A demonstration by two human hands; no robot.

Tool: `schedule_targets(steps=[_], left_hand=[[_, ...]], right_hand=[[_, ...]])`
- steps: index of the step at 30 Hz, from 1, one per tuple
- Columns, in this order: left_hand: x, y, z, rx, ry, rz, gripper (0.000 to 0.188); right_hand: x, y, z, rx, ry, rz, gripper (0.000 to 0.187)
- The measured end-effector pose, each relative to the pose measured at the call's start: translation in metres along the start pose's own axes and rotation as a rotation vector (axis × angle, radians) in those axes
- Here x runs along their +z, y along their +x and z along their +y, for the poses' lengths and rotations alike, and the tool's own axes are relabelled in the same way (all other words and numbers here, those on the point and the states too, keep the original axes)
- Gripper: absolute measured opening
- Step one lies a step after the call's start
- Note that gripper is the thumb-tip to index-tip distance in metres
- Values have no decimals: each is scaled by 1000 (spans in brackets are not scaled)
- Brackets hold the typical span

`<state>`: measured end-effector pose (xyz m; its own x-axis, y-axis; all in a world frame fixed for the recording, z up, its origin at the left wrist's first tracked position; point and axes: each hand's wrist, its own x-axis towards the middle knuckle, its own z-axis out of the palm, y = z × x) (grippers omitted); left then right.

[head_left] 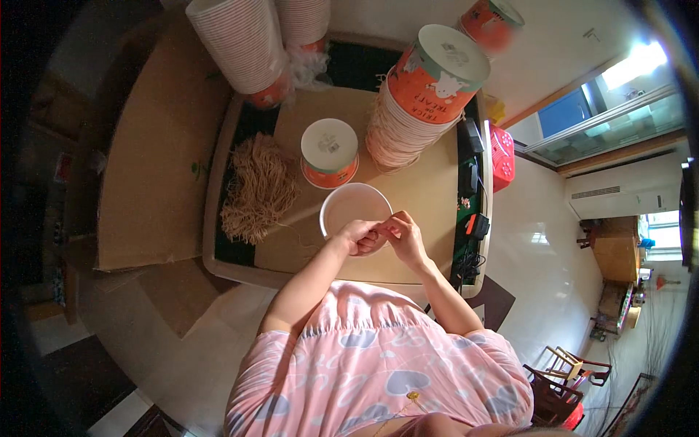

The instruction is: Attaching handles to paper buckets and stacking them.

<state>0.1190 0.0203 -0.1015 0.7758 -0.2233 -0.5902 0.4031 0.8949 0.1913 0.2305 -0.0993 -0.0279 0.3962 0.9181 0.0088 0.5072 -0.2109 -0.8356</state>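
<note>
A white-lined paper bucket stands mouth up on the table in front of me. My left hand is closed at its near rim, fingers curled inward. Close beside it, my right hand pinches at the rim's near right side, the fingertips of both hands almost meeting. What they grip is too small to make out. Just beyond the bucket, an orange bucket with a pale base sits upside down. To its left lies a heap of beige cords. Farther right rises an upside-down stack of orange buckets with cords hanging round it.
Tall sleeves of nested buckets stand at the back left beside a large cardboard box. A cardboard sheet covers the tabletop's middle. Black devices and cables line the right edge, with a red plastic stool beyond.
</note>
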Motion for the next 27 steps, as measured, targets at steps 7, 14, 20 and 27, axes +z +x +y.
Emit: schedule_targets(steps=[7,14,20,27], left_hand=[[-8,13,-8,98,-81,106,24],[4,6,-8,192,-145,61,23],[-2,10,-6,89,-183,5,24],[-8,22,-15,254,-289,74,14]], right_hand=[[0,-1,0,-3,21,51,12],[1,-2,11,10,-58,37,11],[0,-4,6,-67,6,31,8],[2,-3,10,-13,68,21,13]])
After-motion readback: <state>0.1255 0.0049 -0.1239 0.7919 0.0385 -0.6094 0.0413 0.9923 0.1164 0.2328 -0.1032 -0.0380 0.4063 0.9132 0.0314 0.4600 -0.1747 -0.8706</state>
